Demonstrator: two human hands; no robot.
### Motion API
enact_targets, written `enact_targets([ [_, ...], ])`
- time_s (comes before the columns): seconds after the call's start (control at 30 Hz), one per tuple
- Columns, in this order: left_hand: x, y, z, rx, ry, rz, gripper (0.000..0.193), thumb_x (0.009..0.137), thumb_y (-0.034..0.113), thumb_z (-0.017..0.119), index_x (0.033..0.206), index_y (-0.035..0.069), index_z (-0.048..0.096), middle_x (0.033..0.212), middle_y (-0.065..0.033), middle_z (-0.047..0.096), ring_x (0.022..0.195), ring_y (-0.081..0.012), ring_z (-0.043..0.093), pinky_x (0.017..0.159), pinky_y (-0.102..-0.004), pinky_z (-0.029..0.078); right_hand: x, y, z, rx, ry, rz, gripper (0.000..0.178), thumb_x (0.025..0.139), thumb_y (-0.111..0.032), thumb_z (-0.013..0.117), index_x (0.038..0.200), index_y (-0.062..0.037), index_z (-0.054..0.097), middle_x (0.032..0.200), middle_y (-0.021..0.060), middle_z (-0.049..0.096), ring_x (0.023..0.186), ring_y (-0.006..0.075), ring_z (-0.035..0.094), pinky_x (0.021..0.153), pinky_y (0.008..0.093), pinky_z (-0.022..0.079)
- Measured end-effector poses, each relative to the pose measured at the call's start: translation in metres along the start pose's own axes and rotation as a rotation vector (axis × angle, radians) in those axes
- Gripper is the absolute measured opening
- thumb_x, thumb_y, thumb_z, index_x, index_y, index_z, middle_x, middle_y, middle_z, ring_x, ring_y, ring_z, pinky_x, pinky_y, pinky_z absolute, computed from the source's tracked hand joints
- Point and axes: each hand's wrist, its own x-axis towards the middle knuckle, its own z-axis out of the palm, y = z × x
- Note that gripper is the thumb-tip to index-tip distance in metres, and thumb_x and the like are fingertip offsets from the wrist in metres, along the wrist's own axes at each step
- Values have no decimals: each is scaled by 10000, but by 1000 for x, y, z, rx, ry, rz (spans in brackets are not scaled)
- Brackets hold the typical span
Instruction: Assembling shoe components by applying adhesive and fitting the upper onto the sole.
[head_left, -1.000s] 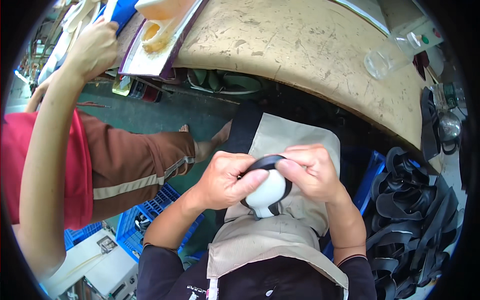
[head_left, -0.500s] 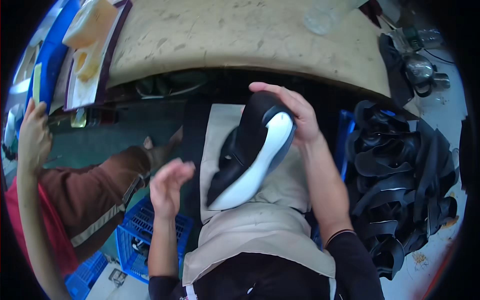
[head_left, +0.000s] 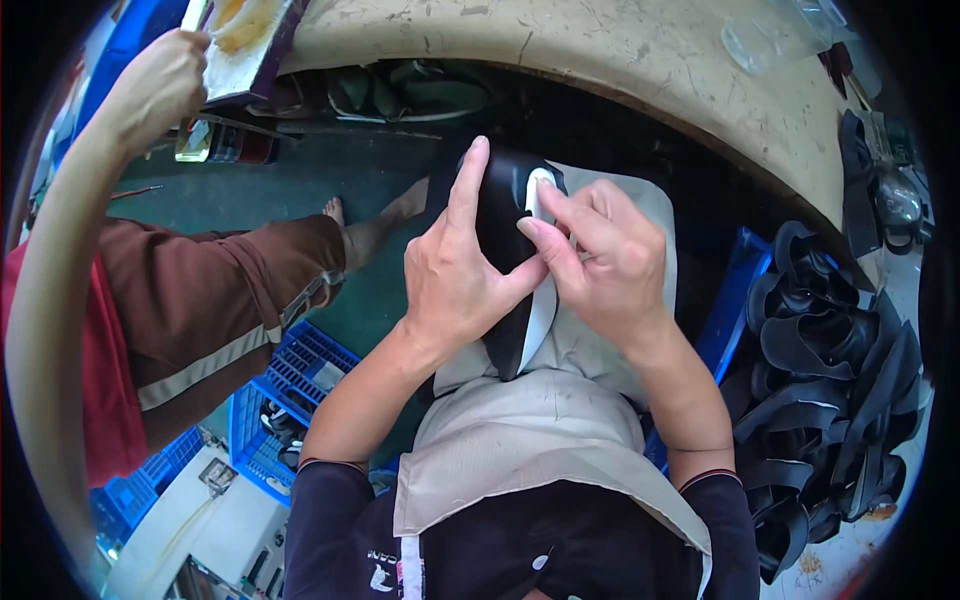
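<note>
Centrally, a smooth black shoe with a glossy white band down its side point(head_left: 502, 195) lies over the lap on a beige cloth apron point(head_left: 530, 425), its length running twelve to six. The left hand point(head_left: 440, 290) clasps it with thumb and forefinger spread wide; its other fingers are hidden behind. The right hand point(head_left: 620, 250) covers part of the band, thumb and forefinger tips slightly apart on it; whether they pinch anything cannot be told. At four o'clock, a heap of curved black shoe pieces point(head_left: 835, 405) overlaps too much to separate, beside a blue plastic crate point(head_left: 735, 310) mostly hidden. At eight, a blue slatted basket point(head_left: 245, 435) holds items hard to make out. At twelve, a scuffed tan tabletop point(head_left: 450, 30) overhangs dark shadow; at ten, another person's bare arm point(head_left: 75, 210) stands before a purple-edged white tray point(head_left: 225, 85), cut off above.
</note>
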Motion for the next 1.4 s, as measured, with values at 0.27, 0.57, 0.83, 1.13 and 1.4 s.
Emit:
enact_targets([
  [0.27,-30,-23,0,121,168,106,1031,703,250,865,1557,-2,344,971,-181,731,620,-255,675,479,-325,506,-26,-8,33,338,-1,236,65,827,32,747,890,18,744,729,-7,563,586,73,413,546,202,339],
  [0.57,-55,-34,-6,84,206,114,1038,700,253,868,1559,-1,345,941,-190,721,611,-257,667,462,-319,502,-47,-20,47,629,-87,385,13,817,-6,735,817,-9,722,651,-42,507,557,54,391,502,193,332],
  [0.83,-40,-44,7,131,233,136,1055,695,260,872,1566,1,337,859,-160,700,568,-236,634,438,-306,482,-33,-15,50,617,-44,569,53,847,-50,726,820,-5,719,626,-51,510,569,42,406,515,179,342],
  [1.13,-22,-40,22,220,120,39,1057,690,186,862,1581,27,314,911,-186,737,627,-274,682,521,-348,529,-29,2,64,686,121,644,105,867,-80,730,843,21,718,637,-41,533,582,43,428,532,177,367],
  [1.4,-16,-67,26,-359,-49,-10,1140,671,154,873,1615,78,240,1109,-178,675,884,-266,675,745,-341,552,-32,11,50,489,152,361,95,935,-85,689,923,1,727,753,-6,609,660,73,508,614,196,421],
])
